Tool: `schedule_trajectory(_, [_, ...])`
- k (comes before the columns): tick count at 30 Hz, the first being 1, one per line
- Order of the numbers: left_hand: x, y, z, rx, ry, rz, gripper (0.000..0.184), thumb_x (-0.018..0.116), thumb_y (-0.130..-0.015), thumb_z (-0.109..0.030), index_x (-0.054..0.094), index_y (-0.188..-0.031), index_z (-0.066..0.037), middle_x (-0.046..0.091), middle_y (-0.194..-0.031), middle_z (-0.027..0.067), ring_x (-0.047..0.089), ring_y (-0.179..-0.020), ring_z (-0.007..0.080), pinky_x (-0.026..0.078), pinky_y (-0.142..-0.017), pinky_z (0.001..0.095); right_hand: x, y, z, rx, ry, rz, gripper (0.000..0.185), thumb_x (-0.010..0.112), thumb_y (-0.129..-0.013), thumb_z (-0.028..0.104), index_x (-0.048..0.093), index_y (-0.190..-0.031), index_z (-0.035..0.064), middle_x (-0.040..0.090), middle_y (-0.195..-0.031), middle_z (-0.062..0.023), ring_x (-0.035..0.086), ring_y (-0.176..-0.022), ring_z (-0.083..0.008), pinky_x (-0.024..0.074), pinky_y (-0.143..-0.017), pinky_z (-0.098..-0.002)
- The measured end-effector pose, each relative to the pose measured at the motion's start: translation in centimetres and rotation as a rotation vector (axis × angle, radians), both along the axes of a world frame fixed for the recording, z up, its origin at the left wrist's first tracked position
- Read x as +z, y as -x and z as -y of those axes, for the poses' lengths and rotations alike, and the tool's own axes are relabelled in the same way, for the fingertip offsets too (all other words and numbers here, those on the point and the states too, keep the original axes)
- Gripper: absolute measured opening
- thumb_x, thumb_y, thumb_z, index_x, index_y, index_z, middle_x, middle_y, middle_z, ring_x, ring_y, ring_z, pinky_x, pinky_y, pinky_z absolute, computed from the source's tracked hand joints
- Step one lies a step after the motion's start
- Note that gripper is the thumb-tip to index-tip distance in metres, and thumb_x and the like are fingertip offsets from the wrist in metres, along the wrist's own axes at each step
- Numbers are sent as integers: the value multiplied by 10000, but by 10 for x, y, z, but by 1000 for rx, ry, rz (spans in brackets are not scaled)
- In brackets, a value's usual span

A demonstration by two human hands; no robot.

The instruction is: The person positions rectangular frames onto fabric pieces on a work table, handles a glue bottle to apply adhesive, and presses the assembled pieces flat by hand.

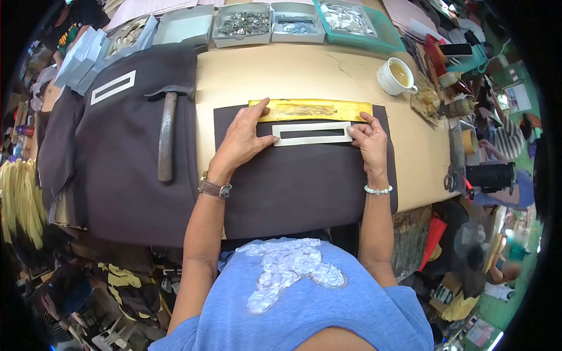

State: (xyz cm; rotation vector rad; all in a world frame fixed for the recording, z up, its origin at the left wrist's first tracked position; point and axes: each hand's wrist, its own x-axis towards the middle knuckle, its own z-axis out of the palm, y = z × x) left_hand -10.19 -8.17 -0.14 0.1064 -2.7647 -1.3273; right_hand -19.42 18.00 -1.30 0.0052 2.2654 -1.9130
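A white rectangular frame [310,141] with a long slot lies on a dark fabric piece [304,187]. Just above it, along the fabric's top edge, lies a yellow ruler-like strip [316,108] with a worn middle. My left hand [241,133] has its thumb on the frame's left end and its fingers at the strip's left end. At the opposite end, my right hand [370,140] holds the frame with thumb and bent fingers, the upper fingers touching the strip. What lies beneath my fingertips is hidden.
Left of my hands, a hammer [167,137] and another white frame [113,88] rest on dark cloth [123,169]. A cup of yellowish drink [383,77] stands at right. Boxes of small metal parts [243,24] and a teal tray [374,44] line the back. Scissors [450,180] lie right.
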Motion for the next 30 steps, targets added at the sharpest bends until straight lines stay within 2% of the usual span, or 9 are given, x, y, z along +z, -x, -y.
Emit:
schedule_trajectory(15, [-7, -2, -2, -12, 58, -66, 787, 752, -684, -119, 369, -1368, -52, 558, -1179, 150, 480, -1134, 287, 376, -985, 366, -1, 1, 6, -32, -122, -67, 497, 673, -738, 0, 473, -1183, -93, 644, -710, -49, 557, -602, -66, 448, -554, -196])
schedule_trajectory(21, [-6, -1, -2, -14, 65, -60, 784, 751, -681, -115, 369, -1363, -47, 551, -1192, 152, 479, -1135, 287, 375, -989, 365, 10, -5, 15, -72, -411, -230, 448, 657, -735, 41, 520, -1148, -66, 669, -719, -88, 620, -624, -132, 484, -625, -256])
schedule_trajectory(24, [-4, -1, -4, -11, 68, -55, 782, 747, -680, -112, 369, -1361, -43, 550, -1192, 152, 481, -1132, 288, 376, -987, 364, 4, -3, 10, -67, -425, -244, 440, 646, -736, 56, 525, -1142, -63, 676, -731, -99, 630, -624, -164, 487, -641, -275])
schedule_trajectory(30, [-2, -2, -4, -13, 71, -47, 783, 739, -677, -103, 365, -1361, -27, 551, -1189, 157, 481, -1130, 290, 377, -985, 363, 5, -3, 10, -67, -413, -220, 447, 647, -723, 41, 524, -1138, -69, 675, -719, -100, 643, -645, -172, 490, -651, -280])
